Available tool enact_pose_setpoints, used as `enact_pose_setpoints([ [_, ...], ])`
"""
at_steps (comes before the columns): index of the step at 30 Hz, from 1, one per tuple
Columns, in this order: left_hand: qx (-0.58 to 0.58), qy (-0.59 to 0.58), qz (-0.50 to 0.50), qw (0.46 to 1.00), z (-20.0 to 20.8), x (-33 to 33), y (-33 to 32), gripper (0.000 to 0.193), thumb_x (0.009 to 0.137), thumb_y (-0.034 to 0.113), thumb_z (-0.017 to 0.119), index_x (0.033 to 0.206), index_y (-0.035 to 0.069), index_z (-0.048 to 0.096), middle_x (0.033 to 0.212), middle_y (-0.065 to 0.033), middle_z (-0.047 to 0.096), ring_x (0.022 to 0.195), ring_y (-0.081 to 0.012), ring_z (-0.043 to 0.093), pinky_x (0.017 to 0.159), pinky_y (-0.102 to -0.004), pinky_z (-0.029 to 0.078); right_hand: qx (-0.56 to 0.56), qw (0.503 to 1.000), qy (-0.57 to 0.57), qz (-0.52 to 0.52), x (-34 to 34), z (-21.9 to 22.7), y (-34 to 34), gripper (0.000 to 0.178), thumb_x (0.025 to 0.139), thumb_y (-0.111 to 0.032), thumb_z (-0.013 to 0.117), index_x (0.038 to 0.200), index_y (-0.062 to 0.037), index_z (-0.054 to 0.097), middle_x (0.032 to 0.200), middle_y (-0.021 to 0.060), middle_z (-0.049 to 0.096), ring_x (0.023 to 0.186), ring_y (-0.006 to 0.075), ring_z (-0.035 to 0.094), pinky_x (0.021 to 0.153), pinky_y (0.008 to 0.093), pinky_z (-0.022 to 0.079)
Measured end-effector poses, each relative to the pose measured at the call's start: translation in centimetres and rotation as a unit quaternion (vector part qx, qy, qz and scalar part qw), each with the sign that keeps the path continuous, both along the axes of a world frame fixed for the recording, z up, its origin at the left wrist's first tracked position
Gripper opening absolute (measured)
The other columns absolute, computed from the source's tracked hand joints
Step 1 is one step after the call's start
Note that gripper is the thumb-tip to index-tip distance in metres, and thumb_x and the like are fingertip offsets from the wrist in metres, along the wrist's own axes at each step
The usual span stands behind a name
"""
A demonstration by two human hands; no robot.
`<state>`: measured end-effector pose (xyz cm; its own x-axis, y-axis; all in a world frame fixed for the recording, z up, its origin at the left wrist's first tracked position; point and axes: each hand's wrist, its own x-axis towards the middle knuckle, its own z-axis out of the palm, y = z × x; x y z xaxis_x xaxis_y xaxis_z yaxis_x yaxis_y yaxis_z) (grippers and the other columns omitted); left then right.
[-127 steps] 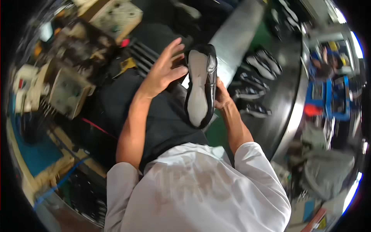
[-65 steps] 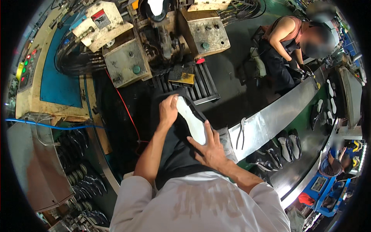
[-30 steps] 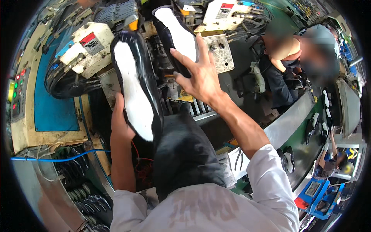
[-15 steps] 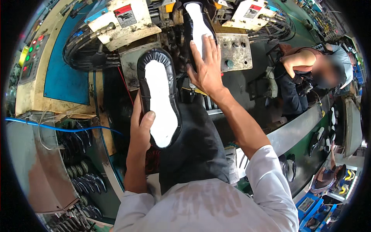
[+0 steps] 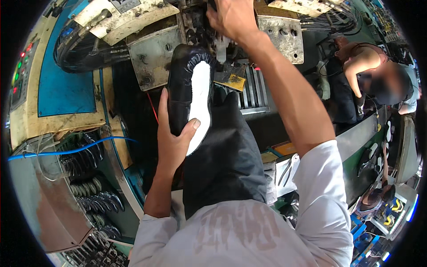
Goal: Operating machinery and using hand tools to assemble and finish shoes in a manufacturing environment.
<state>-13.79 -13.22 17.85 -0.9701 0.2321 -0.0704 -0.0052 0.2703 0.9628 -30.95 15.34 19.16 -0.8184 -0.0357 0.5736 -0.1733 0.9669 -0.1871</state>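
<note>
My left hand [image 5: 175, 141] grips a black shoe upper [image 5: 180, 84] by its side, thumb on the white sole board [image 5: 201, 91]. The upper is tilted, so its glossy side and the pleated edge at its far end show. Up at the top edge of the view, my right hand [image 5: 233, 20] reaches into the machine with its fingers bent round something dark. Most of that dark thing lies outside the picture, so I cannot make out what it is.
Dirty metal machine blocks [image 5: 155, 51] flank the work spot, with black hoses [image 5: 66, 49] at the left. A blue air line [image 5: 75, 149] crosses above racked black shoes [image 5: 100, 202]. To the right, another person [image 5: 356, 75] sits beside a metal-edged conveyor [image 5: 356, 138].
My right hand has moved up and away, and the second white-soled shoe upper under it has left view. My left hand has turned its shoe upper, showing more of the side.
</note>
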Motion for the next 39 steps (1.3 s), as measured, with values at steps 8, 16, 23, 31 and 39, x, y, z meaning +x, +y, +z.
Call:
enact_pose_setpoints([
  [8, -0.081, 0.046, 0.012, 0.996, -2.4, -1.0, 0.9, 0.099, 0.091, 0.007, 0.085, 0.172, 0.004, 0.028, 0.165, -0.0241, 0.048, 0.143, -0.0327, 0.056, 0.119, -0.0393, 0.046, -0.092, 0.992, -0.068, 0.052, -0.8, 1.2, -0.1, 0.084, 0.09, -0.041, 0.082, 0.161, -0.0077, 0.051, 0.167, 0.0364, 0.035, 0.157, 0.0541, 0.031, 0.131, 0.0603, 0.027],
  [16, 0.064, -0.046, 0.011, 0.997, -3.8, 0.6, 1.5, 0.095, 0.095, 0.004, 0.082, 0.172, 0.002, 0.026, 0.163, -0.0216, 0.049, 0.138, -0.0263, 0.059, 0.116, -0.0364, 0.049, -0.161, 0.979, -0.088, 0.092, 3.5, 3.9, -1.9, 0.087, 0.091, -0.045, 0.083, 0.162, -0.0061, 0.05, 0.167, 0.0374, 0.034, 0.156, 0.0544, 0.032, 0.131, 0.0588, 0.028],
  [23, 0.017, -0.07, -0.039, 0.997, -3.8, 7.0, 0.1, 0.096, 0.094, 0.004, 0.082, 0.172, 0.001, 0.026, 0.158, -0.0207, 0.053, 0.131, -0.0237, 0.062, 0.109, -0.035, 0.053, -0.386, 0.882, -0.262, 0.068, 18.1, -2.9, -7.1, 0.104, 0.086, -0.065, 0.086, 0.159, 0.0018, 0.053, 0.145, 0.0325, 0.066, 0.135, 0.0395, 0.066, 0.111, 0.0468, 0.053],
  [31, -0.022, -0.139, -0.141, 0.98, -5.9, 15.5, -1.1, 0.095, 0.093, 0.004, 0.081, 0.172, 0.003, 0.03, 0.157, -0.0216, 0.056, 0.133, -0.0258, 0.062, 0.111, -0.0364, 0.051, -0.454, 0.844, -0.285, 0.029, 30.6, -7.8, -3.9, 0.076, 0.097, -0.056, 0.079, 0.146, 0.0001, 0.067, 0.123, 0.0255, 0.078, 0.112, 0.0275, 0.076, 0.098, 0.0403, 0.058],
  [39, -0.094, -0.117, -0.268, 0.952, -3.6, 18.6, 2.8, 0.095, 0.09, 0.004, 0.083, 0.171, 0.006, 0.034, 0.154, -0.0236, 0.061, 0.135, -0.0268, 0.062, 0.115, -0.0372, 0.048, -0.559, 0.794, -0.239, -0.03, 42.1, -8.5, -1.0, 0.071, 0.105, -0.048, 0.074, 0.154, 0.0014, 0.06, 0.13, 0.017, 0.074, 0.118, 0.0232, 0.068, 0.109, 0.0361, 0.052],
])
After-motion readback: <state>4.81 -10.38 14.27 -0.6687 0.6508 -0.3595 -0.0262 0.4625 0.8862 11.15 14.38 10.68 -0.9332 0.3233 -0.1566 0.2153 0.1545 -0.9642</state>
